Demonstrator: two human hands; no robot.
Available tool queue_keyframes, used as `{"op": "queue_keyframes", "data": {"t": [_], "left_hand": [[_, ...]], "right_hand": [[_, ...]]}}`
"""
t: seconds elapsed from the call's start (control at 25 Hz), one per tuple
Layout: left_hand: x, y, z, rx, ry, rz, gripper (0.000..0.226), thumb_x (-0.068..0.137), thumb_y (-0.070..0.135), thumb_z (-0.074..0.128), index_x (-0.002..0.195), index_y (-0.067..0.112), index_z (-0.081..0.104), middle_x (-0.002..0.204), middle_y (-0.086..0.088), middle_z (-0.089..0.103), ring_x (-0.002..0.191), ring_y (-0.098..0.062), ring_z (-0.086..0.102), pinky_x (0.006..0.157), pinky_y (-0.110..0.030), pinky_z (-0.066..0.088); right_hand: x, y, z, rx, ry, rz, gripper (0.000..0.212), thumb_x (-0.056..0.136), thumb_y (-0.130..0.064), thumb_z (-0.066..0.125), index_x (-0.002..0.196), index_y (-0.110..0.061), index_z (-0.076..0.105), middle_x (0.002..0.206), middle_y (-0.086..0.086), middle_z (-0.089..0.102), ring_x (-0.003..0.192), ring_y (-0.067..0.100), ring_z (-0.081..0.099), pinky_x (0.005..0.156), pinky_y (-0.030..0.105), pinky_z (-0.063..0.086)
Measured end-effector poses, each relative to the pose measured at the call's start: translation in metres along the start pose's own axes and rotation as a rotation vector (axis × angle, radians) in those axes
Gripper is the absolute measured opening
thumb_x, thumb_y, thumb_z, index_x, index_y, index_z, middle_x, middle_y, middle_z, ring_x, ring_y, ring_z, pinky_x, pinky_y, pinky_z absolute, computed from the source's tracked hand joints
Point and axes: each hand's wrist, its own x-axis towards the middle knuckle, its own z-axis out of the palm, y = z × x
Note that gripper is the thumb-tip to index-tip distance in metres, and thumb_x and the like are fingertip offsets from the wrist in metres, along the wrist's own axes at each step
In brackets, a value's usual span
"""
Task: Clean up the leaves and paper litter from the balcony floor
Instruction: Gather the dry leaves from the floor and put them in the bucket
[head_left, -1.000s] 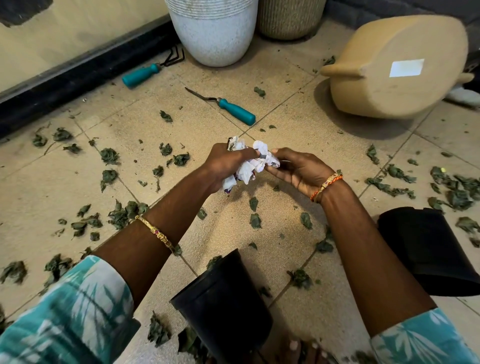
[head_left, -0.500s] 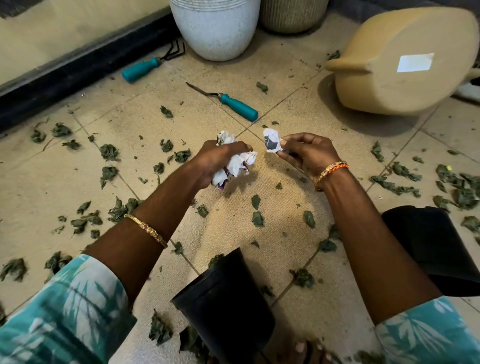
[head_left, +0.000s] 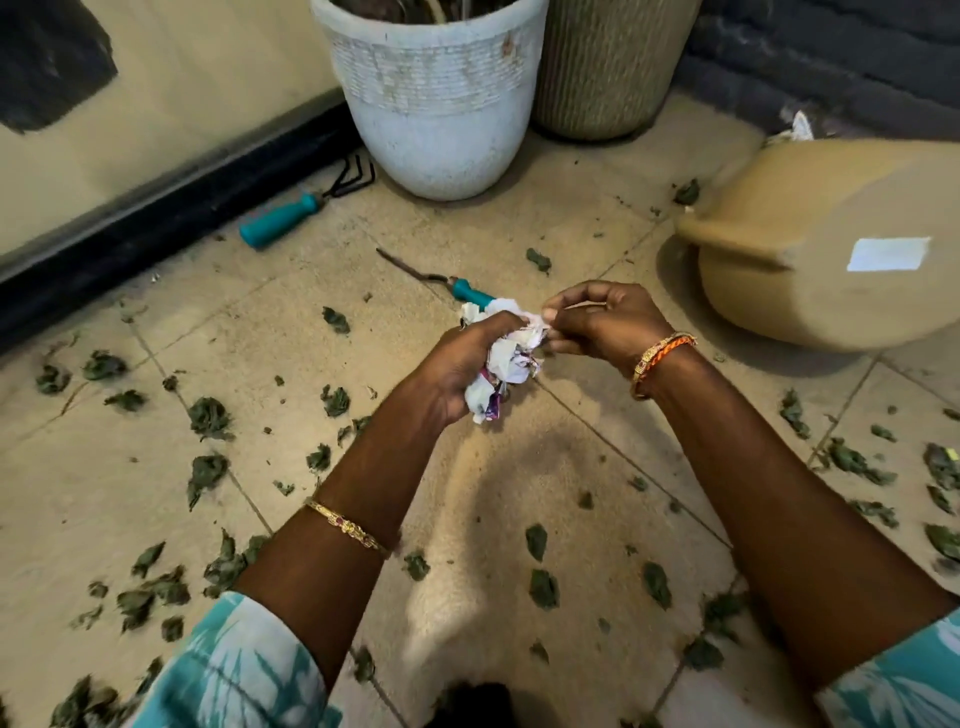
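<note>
Head view: tan pot (head_left: 831, 260) bears a blank white label (head_left: 888, 254).

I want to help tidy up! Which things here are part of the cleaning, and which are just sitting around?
Part of the cleaning:
crumpled paper wad, gripped by the left hand
right hand, pinching the wad's edge
dry leaves scattered on the floor tiles

Just sitting around:
white planter
woven planter
tipped tan pot
hand rake
teal-handled weeder

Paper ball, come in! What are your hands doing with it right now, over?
Left hand grips paper wad. Right hand pinches its top edge. Leaves on floor, nothing blocking.
</note>
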Motion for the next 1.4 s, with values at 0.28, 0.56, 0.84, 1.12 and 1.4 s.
{"op": "queue_keyframes", "data": {"t": [0.28,0.56,0.84,1.12,1.4], "left_hand": [[-0.013,0.051,0.039,0.17,0.05,0.005,0.034,0.091,0.013,0.058,0.059,0.013,0.069,0.081,-0.011,0.066,0.065,-0.02,0.061,0.056,-0.023,0.05],[-0.031,0.082,0.1,0.183,-0.038,-0.007,0.049,0.091,0.008,0.056,0.043,0.012,0.064,0.058,-0.005,0.064,0.044,-0.013,0.057,0.042,-0.016,0.042],[-0.025,0.066,0.126,0.276,-0.025,-0.153,0.02,0.088,0.025,0.061,0.077,0.009,0.065,0.055,-0.005,0.062,0.037,-0.015,0.053,0.038,-0.015,0.039],[0.003,0.057,0.158,0.399,0.025,-0.134,0.023,0.082,0.029,0.069,0.088,0.006,0.067,0.068,-0.01,0.063,0.039,-0.017,0.054,0.041,-0.018,0.041],[0.059,0.038,0.179,0.371,0.049,-0.176,0.019,0.08,0.022,0.069,0.083,0.003,0.067,0.064,-0.012,0.06,0.038,-0.02,0.049,0.044,-0.019,0.038]], "right_hand": [[-0.005,-0.035,-0.033,-0.474,0.24,-0.209,0.016,0.084,-0.003,0.057,0.072,-0.013,0.062,0.079,0.009,0.066,0.072,0.023,0.06,0.069,0.035,0.052],[-0.009,-0.062,-0.104,-1.839,0.182,-0.241,0.045,0.095,-0.022,0.038,0.137,-0.009,0.038,0.142,0.017,0.039,0.136,0.034,0.025,0.112,0.052,0.01],[-0.065,-0.019,-0.144,-1.851,0.407,0.096,0.032,0.098,-0.019,0.034,0.127,-0.015,0.048,0.13,0.016,0.048,0.123,0.034,0.038,0.103,0.043,0.027],[-0.033,-0.019,-0.161,-1.704,0.417,0.12,0.044,0.094,-0.018,0.04,0.134,-0.002,0.035,0.13,0.018,0.05,0.122,0.034,0.042,0.098,0.041,0.034],[-0.006,-0.006,-0.177,-1.703,0.33,0.264,0.047,0.098,-0.009,0.029,0.143,0.001,0.019,0.133,0.022,0.049,0.121,0.038,0.048,0.096,0.044,0.04]]}}
